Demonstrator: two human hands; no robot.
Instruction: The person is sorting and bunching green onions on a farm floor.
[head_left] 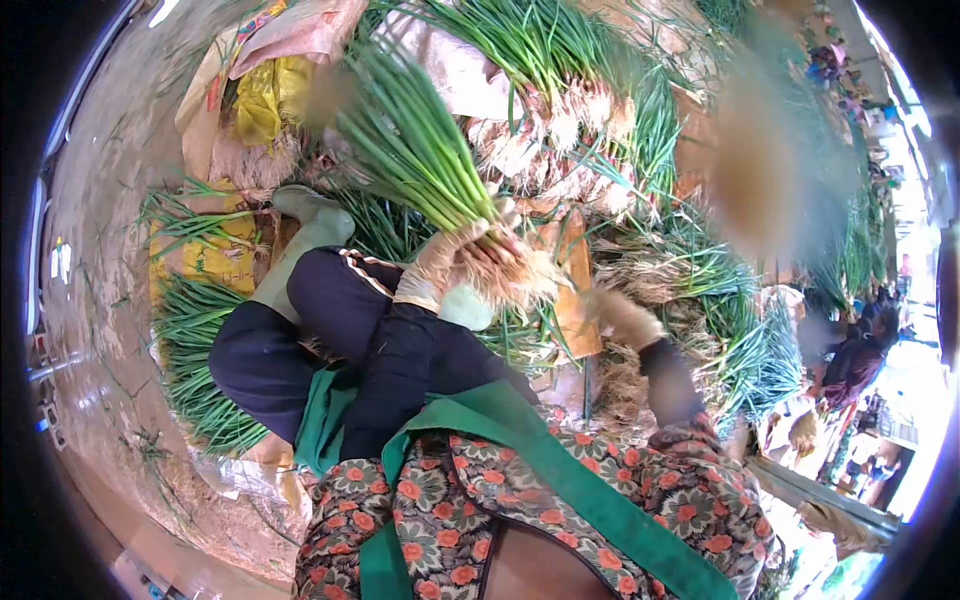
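Note:
My left hand (446, 256), in a pale glove, is closed around a bunch of spring onions (420, 160) near its root end. The long green leaves slant up and to the left, and the shaggy pale roots (510, 276) point right. My right hand (622, 318), also gloved, is just right of those roots. It is smeared by motion, so I cannot make out its fingers or whether anything is in them. Beneath the bunch shows the pale green toe of a boot (466, 307).
Heaps of spring onions (540, 50) lie at the top and right (690, 270). More leaves (205, 370) lie left of my knees. A yellow plastic bag (275, 98) is at upper left. A brown strip (576, 320) stands beyond the roots. A person (862, 350) is at far right.

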